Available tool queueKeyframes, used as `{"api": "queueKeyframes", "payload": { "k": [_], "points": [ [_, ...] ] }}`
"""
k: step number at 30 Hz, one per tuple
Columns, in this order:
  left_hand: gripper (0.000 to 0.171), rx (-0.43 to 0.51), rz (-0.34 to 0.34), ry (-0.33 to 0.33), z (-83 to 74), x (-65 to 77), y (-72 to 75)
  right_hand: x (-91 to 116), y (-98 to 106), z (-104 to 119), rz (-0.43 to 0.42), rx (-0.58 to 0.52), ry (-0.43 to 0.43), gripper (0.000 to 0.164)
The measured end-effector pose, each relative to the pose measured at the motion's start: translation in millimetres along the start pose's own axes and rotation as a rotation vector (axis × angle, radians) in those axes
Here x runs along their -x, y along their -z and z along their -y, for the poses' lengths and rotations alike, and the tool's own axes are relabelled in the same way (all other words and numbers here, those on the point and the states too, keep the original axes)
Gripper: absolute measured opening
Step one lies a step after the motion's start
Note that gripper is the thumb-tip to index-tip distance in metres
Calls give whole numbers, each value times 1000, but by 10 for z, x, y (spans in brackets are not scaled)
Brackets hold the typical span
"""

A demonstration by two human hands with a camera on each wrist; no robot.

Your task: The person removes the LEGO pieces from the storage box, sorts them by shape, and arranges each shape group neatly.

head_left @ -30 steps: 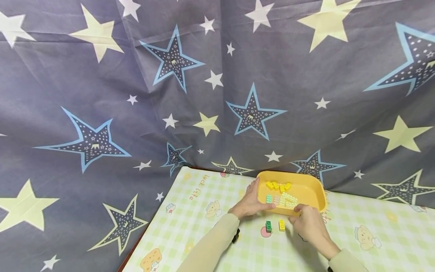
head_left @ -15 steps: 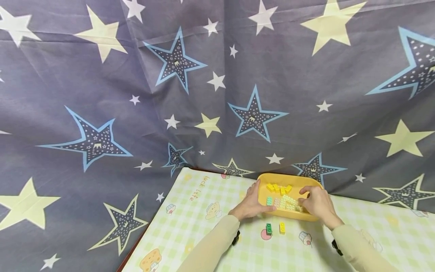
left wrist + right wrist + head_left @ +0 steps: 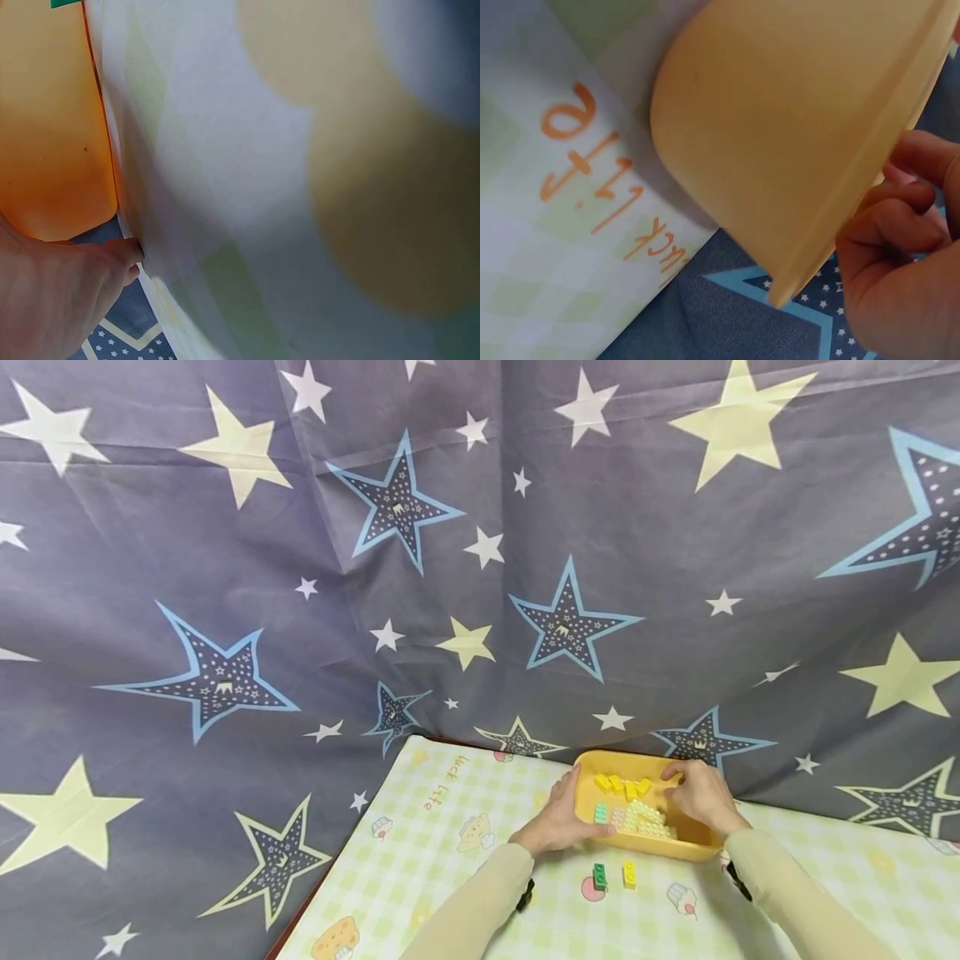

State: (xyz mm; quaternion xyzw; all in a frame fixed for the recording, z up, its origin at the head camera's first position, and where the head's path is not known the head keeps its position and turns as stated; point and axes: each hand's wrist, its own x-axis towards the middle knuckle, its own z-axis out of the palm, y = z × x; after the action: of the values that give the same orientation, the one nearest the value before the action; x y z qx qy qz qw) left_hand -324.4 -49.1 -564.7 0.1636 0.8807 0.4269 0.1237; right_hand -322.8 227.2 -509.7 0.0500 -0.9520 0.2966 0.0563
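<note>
My left hand [image 3: 558, 822] grips the left end of a yellow plastic tray [image 3: 652, 850], thumb over its front rim. In the left wrist view that hand [image 3: 60, 292] is at the tray's corner [image 3: 52, 135]. My right hand [image 3: 703, 795] reaches over the tray's right end. Its index finger and thumb are apart in the head view; in the right wrist view the other fingers [image 3: 892, 225] bend loosely beside the rim, with no brick visible among them. Inside the tray lie yellow bricks [image 3: 615, 785], cream bricks [image 3: 648, 828], a mint brick [image 3: 601, 813] and pink pieces [image 3: 618, 817].
In front of the tray, a dark green brick [image 3: 599, 877] and a yellow brick [image 3: 629, 875] lie side by side on the checked tablecloth [image 3: 420, 868]. Close behind the tray hangs a grey star-patterned curtain [image 3: 450, 568]. The table's left edge runs diagonally.
My right hand has gone from the tray's front rim into its right end, then a little away from the cream bricks. My left hand has stayed on the tray.
</note>
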Motion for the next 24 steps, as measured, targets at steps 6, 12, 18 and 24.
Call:
{"api": "queueKeyframes", "payload": {
  "k": [6, 12, 18, 24],
  "points": [
    [128, 4, -5, 5, 9, 2, 0, -179, -29, -34, 50, 19, 3, 23],
    [128, -4, -11, 17, 9, 0, -19, -272, -84, -74, 105, -7, 20, 29],
    [129, -21, -16, 0, -4, -9, -30, -298, -150, -97, 173, -9, 51, 38],
    [129, -20, -18, 8, 1, -15, -12, -321, -195, -123, 189, 2, 102, 37]
  ]
}}
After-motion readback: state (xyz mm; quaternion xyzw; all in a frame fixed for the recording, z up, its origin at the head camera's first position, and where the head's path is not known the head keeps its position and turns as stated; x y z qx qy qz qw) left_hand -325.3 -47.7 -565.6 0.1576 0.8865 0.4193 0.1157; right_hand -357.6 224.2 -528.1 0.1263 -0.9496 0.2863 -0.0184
